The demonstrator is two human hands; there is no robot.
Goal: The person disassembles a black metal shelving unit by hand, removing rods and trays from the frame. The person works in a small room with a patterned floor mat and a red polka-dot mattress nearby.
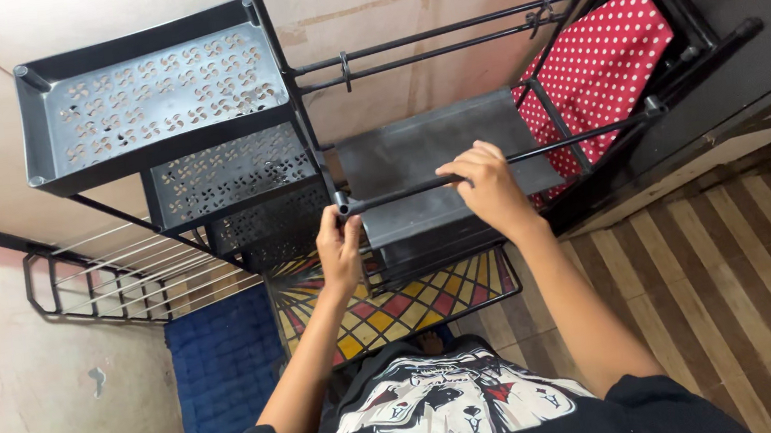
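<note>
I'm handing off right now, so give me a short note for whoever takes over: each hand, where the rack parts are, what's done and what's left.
Left hand: grip closed at the near end of the thin black metal crossbar, by its corner joint.
Right hand: closed over the same crossbar, further along.
Black metal rack frame: stands against the wall; three perforated black metal trays stacked on the left side, flat dark grey shelf below the crossbar.
Done: trays and shelf in place.
Left: cannot tell if the crossbar end is seated in the joint.
</note>
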